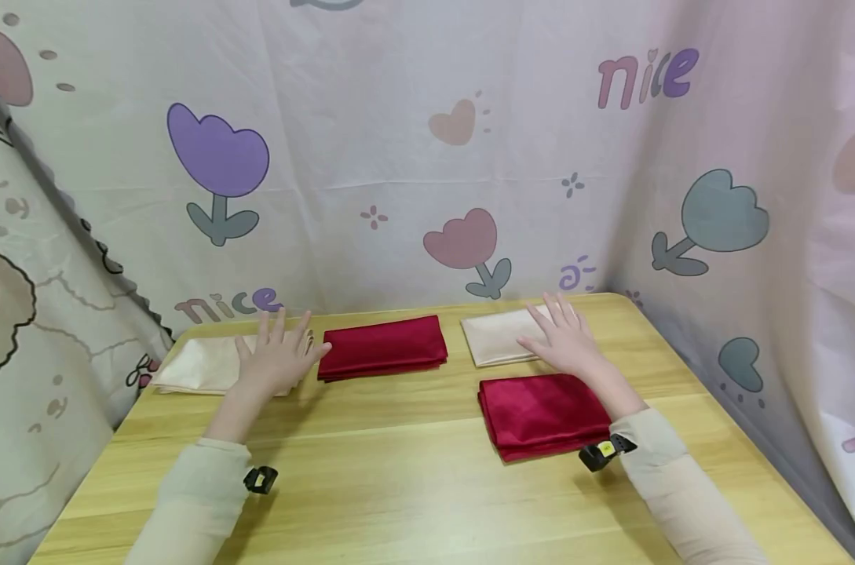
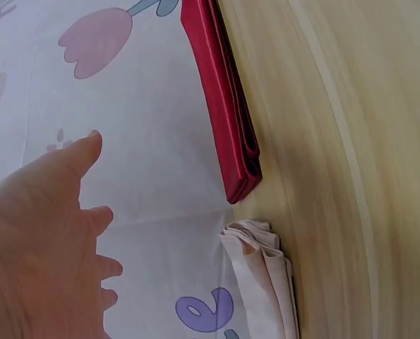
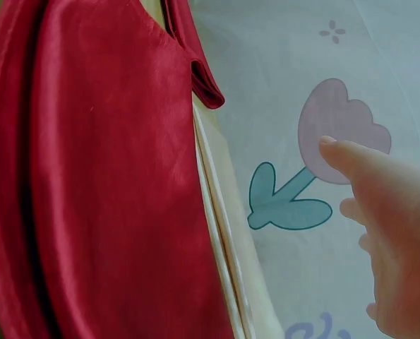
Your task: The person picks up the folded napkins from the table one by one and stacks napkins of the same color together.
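Four folded cloths lie on the table. A cream cloth point(image 1: 204, 365) is at the far left, beside a dark red cloth point(image 1: 385, 346); a second cream cloth point(image 1: 498, 337) lies right of them, with another red cloth point(image 1: 540, 416) in front of it. My left hand point(image 1: 275, 361), fingers spread, is over the left cream cloth; the left wrist view shows the hand point(image 2: 47, 247) holding nothing. Over the right cream cloth is my right hand point(image 1: 564, 341), fingers spread, its forearm above the front red cloth. In the right wrist view the hand point(image 3: 400, 240) appears raised and holds nothing.
The wooden table point(image 1: 399, 486) has its back edge along a patterned curtain point(image 1: 356, 141), which also hangs at both sides. A small black device point(image 1: 261, 479) is on the left wrist, and another point(image 1: 606, 451) on the right.
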Tool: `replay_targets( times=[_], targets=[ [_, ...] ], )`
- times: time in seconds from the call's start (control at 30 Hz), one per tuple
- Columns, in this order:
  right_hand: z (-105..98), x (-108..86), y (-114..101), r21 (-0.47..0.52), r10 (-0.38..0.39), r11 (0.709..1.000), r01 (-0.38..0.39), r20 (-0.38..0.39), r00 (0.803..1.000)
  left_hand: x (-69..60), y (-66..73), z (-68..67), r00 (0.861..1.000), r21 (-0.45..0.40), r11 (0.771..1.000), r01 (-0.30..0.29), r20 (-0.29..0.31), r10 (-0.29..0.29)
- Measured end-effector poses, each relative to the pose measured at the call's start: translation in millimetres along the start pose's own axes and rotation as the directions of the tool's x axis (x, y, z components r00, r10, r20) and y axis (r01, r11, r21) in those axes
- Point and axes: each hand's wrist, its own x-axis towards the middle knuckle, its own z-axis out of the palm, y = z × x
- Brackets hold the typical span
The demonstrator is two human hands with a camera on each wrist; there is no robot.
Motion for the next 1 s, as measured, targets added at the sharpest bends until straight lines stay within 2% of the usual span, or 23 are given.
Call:
replay_targets(
  times=[0.27, 0.5, 0.73, 1.0],
  targets=[
    [-5.1, -16.6, 10.3, 0.013, 0.015, 1.000, -0.015, -0.006, 1.000, -6.0, 12.8, -1.7, 0.999, 0.014, 0.999, -0.047, -0.027, 0.047],
    [-13.4, -30.4, 15.1, 0.017, 0.013, 1.000, -0.013, -0.001, 1.000, -15.4, 37.1, -1.1, 0.995, 0.056, 0.994, -0.091, -0.031, 0.093],
    [-21.2, -45.8, 17.1, 0.015, -0.008, 1.000, 0.008, 0.001, 1.000, -28.8, 62.9, 12.9, 0.985, 0.040, 0.985, -0.170, -0.028, 0.171],
    [-20.6, -63.7, 24.1, 0.054, -0.017, 0.998, 0.017, 0.009, 1.000, -35.9, 89.9, 27.4, 0.967, 0.054, 0.965, -0.255, -0.007, 0.256]
  ],
)
